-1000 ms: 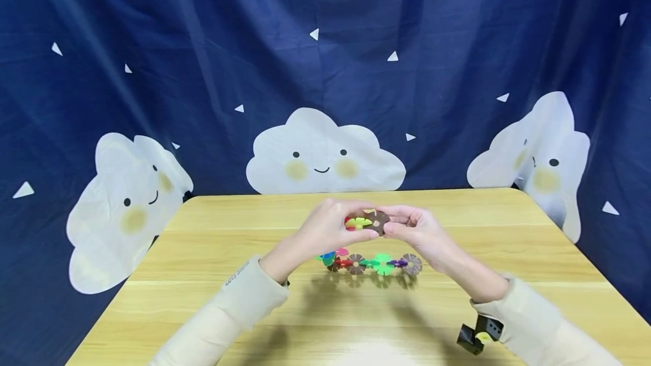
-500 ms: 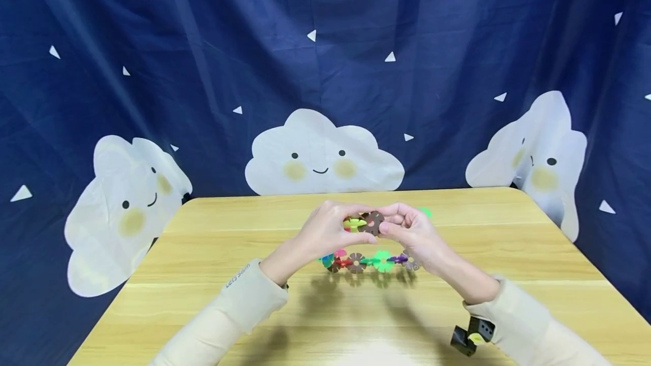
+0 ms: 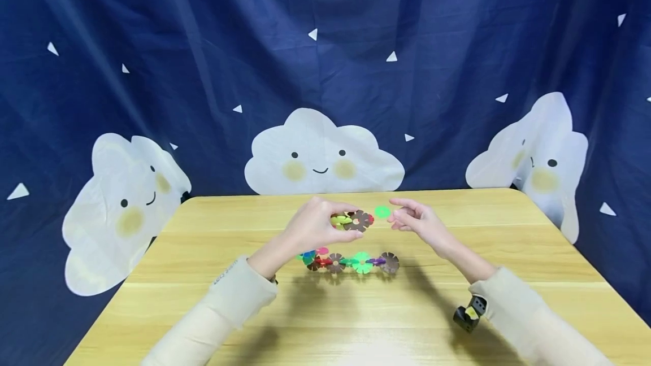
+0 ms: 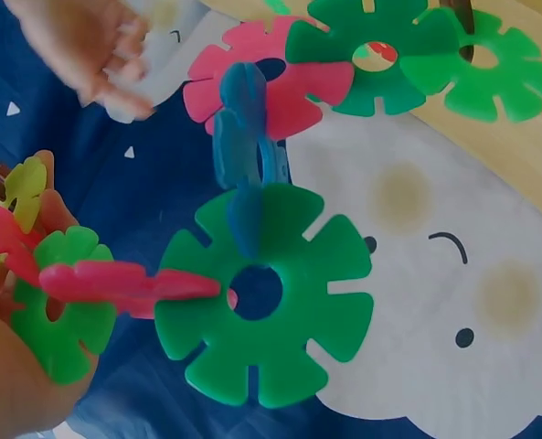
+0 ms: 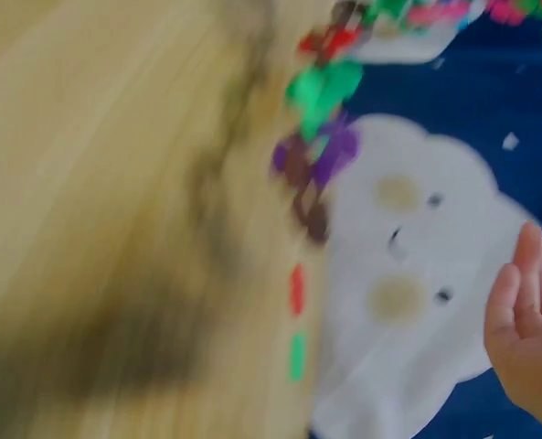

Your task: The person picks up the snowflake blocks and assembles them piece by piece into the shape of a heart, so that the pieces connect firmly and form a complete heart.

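Note:
My left hand [image 3: 317,222] grips one end of a chain of interlocking flower discs, with a yellow disc [image 4: 24,192] and a brown disc [image 3: 358,221] between thumb and fingers. The chain bends back through a dark green disc [image 4: 339,320] and a blue disc [image 4: 239,137]. Its lower run, with a bright green disc [image 3: 362,262], a purple disc [image 3: 376,262] and a brown end disc [image 3: 389,262], hangs below the hand over its shadow. My right hand [image 3: 419,225] holds nothing, fingers loosely extended beside a loose green disc [image 3: 382,211].
A loose red disc [image 5: 297,290] lies by the green one toward the far edge of the wooden table [image 3: 325,321]. Behind the table hangs a dark blue curtain [image 3: 203,44] with white clouds. A black wrist camera [image 3: 469,314] hangs under the right sleeve.
My right hand has let go of the brown disc and moved right, apart from the chain. My left hand has shifted slightly left with the chain. The loose green and red discs have come into sight.

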`<state>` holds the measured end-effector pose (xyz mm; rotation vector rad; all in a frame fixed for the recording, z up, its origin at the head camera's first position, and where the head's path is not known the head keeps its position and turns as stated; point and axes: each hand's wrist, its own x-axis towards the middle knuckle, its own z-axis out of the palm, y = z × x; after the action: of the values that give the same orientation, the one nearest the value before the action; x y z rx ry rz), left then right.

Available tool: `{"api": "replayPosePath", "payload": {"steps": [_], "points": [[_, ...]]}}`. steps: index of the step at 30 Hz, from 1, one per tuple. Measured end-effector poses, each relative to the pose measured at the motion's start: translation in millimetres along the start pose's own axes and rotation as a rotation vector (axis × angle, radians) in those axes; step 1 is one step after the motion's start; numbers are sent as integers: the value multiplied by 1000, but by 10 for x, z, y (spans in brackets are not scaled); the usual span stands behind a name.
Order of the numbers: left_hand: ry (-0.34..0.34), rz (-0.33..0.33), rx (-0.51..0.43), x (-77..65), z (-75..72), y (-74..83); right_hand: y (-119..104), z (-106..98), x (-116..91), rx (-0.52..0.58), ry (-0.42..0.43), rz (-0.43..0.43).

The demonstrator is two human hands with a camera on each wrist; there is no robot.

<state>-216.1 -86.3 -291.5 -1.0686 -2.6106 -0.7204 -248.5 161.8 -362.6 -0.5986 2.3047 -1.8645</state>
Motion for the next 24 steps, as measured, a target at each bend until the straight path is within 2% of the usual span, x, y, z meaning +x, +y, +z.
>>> {"api": "replayPosePath", "payload": {"steps": [3,8,17,20,24], "points": [[-27,-28,14,-8,-35,-17,157,-76,69,-89,-33,63],[-56,-46,7,-30,-68,-51,421,-114,190,-214,-137,143],[-90,-70,-45,-91,-95,-91,712,45,447,-403,-266,132],[-107,-75,-61,-102,-109,-90,755,111,523,-482,-299,133],[-127,-74,-70,-106,-120,-82,759,171,610,-534,-350,168]]}}
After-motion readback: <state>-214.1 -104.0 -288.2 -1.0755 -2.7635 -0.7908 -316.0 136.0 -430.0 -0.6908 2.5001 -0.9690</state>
